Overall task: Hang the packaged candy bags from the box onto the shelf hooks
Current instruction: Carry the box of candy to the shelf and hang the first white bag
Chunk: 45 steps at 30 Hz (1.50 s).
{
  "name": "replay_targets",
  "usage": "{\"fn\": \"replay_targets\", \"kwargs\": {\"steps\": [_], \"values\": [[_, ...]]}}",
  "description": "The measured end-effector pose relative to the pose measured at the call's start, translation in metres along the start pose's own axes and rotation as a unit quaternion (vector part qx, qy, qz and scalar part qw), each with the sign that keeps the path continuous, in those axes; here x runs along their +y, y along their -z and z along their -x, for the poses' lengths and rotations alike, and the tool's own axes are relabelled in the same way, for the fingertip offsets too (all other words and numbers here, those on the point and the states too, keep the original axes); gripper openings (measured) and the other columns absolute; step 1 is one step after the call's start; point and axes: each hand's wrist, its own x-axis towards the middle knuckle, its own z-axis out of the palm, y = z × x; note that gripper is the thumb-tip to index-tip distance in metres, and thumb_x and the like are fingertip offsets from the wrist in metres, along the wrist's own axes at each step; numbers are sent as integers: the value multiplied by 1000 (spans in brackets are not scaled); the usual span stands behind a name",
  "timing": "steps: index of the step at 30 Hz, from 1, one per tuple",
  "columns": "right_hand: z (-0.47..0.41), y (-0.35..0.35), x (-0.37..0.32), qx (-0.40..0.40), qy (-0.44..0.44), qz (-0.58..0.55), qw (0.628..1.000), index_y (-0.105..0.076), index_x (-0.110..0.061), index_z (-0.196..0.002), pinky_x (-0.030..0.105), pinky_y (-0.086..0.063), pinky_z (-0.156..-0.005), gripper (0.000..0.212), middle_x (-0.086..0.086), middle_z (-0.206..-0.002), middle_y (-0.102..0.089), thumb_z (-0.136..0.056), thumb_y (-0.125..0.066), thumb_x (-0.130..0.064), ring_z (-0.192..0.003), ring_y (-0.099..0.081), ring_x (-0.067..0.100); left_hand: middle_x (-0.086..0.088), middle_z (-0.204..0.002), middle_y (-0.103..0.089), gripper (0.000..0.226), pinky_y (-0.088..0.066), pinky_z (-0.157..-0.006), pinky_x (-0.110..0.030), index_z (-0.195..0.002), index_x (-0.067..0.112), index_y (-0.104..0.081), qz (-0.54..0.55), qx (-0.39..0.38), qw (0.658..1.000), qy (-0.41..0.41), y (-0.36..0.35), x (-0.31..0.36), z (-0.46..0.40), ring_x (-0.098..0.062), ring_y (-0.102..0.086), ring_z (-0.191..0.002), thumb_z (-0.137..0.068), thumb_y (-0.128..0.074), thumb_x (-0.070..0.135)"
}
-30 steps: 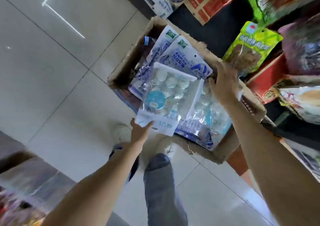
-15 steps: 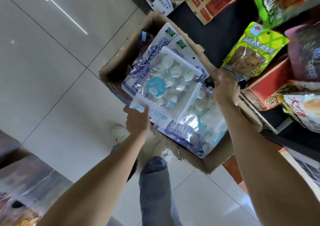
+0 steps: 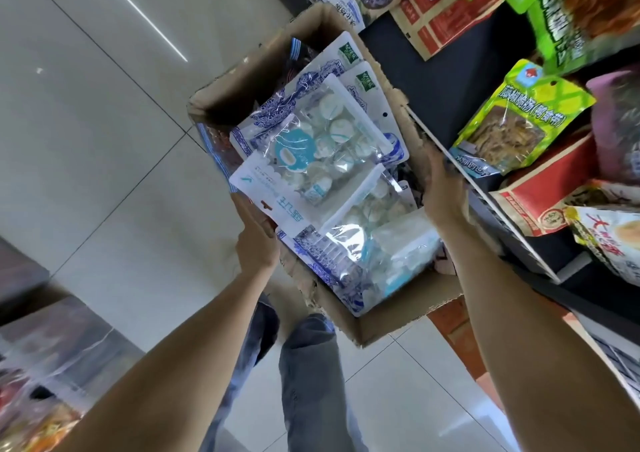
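A torn cardboard box (image 3: 391,316) stands on the tiled floor beside the shelf, filled with several clear and white-blue candy bags. My left hand (image 3: 256,240) grips the white header end of the top candy bag (image 3: 311,153), which holds round pale candies and a teal label. Its far end is lifted above the other bags. A second clear candy bag (image 3: 374,223) lies below it in the box. My right hand (image 3: 441,188) holds the box's right rim next to the shelf; its fingers curl over the edge.
The shelf (image 3: 519,229) on the right carries hanging snack bags: a green-yellow bag (image 3: 519,119), red pouches (image 3: 547,188) and dark green bags (image 3: 581,11). My legs in jeans (image 3: 304,375) stand just below the box. Pale floor tiles (image 3: 104,139) spread to the left.
My left hand took hold of the top candy bag's header and raised it off the pile. The view drew closer to the box. My right hand stayed on the box rim.
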Motion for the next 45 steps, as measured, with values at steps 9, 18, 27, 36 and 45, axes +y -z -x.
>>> {"fn": "replay_targets", "kwargs": {"steps": [9, 18, 27, 36, 45], "values": [[21, 25, -59, 32, 17, 96, 995, -51, -8, -124, 43, -50, -77, 27, 21, -106, -66, -98, -43, -6, -95, -64, 39, -16, -76, -59, 33, -48, -67, -36, -62, 11, -38, -47, -31, 998, 33, 55, -11, -12, -32, -61, -78, -94, -42, 9], [41, 57, -158, 22, 66, 145, 987, -49, -17, -134, 41, -47, -69, 41, 26, -91, -67, -95, -46, -4, -87, -63, 43, -16, -60, -62, 42, -44, -58, -27, -49, 2, -54, -6, -15, 1000, 5, 162, -41, -8, -29, -61, -63, -90, -43, 4], [24, -11, -213, 27, 75, 71, 994, -55, -10, -129, 31, -34, -62, 35, 27, -86, -66, -97, -44, -3, -68, -52, 33, -4, -45, -42, 50, -39, -49, -30, -49, 12, -37, -3, 43, 999, -2, 169, -83, -77, -20, -41, -42, -98, -38, 13], [16, -48, -231, 42, 90, 63, 993, -55, -13, -130, 32, -39, -63, 34, 24, -78, -67, -97, -45, -6, -61, -47, 27, -7, -64, -54, 44, -32, -58, -28, -55, 18, -37, 50, 84, 994, 42, 147, -100, -112, -23, -47, -60, -96, -50, 26], [3, 27, -321, 46, 114, 94, 988, -55, -18, -132, 34, -35, -66, 41, 25, -91, -67, -95, -48, -5, -81, -59, 41, -13, -68, -63, 31, -33, -56, -29, -56, 12, -45, 38, 44, 998, 20, 262, -71, -126, -28, -56, -66, -87, -49, 15]]}}
